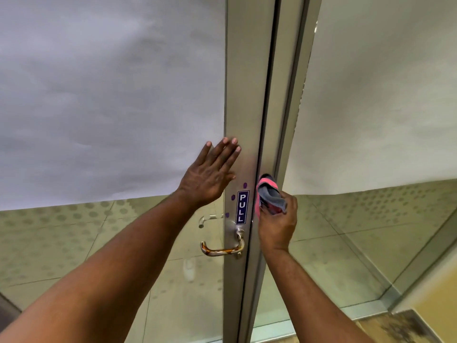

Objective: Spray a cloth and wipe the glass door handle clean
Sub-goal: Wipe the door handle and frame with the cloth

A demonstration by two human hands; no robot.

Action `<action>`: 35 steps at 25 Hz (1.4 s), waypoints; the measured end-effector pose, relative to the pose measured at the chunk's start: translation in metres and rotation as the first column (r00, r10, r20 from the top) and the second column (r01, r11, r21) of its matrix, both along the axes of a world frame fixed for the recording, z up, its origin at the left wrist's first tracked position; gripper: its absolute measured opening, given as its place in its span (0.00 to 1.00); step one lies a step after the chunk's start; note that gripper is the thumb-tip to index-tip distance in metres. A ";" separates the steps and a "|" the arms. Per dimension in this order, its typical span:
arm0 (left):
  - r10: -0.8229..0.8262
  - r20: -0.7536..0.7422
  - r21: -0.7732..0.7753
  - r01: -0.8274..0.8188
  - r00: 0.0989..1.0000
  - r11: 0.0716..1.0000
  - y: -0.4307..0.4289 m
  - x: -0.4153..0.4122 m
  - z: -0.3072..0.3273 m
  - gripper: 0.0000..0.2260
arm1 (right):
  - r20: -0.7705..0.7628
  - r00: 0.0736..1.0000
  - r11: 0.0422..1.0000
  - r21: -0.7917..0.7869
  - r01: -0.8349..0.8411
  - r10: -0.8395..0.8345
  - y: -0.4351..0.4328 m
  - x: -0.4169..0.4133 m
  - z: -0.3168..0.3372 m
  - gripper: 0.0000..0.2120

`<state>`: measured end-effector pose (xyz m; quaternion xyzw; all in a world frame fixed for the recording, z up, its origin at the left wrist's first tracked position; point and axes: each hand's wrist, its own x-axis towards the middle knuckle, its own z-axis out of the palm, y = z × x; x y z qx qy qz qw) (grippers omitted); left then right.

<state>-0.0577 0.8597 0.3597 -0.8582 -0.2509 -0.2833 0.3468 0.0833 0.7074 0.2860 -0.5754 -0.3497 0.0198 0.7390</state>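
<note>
Right grip bunches the grey-and-pink microfibre cloth; left grip, flat and empty, steadies the aluminium door frame above the curved steel lever handle, below-left.

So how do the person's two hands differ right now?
The left hand is open and flat, fingers spread against the door frame above the PULL sign; the right hand is closed in a grip on a bunched grey and pink cloth. The left sits higher and holds nothing; the right sits lower, at the door's edge. Neither touches the handle.
</note>
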 end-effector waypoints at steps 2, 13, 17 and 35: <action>-0.018 0.011 0.018 0.017 1.000 1.000 0.004 0.002 -0.003 0.31 | 0.104 0.993 0.998 -0.002 0.062 -0.061 0.013 -0.003 0.006 0.24; -0.089 0.044 0.093 0.084 0.995 0.992 0.008 0.002 -0.003 0.29 | 0.402 0.915 0.976 -0.182 0.122 -0.040 0.050 -0.021 -0.020 0.26; -0.070 0.049 0.093 0.065 0.996 0.994 0.011 0.003 -0.005 0.31 | 0.520 0.852 0.977 -0.202 0.064 0.052 0.045 -0.022 -0.050 0.26; -0.054 0.057 0.084 0.049 0.997 0.995 0.012 0.005 -0.006 0.32 | 0.635 0.716 0.877 -0.476 0.068 0.289 0.034 -0.002 -0.099 0.24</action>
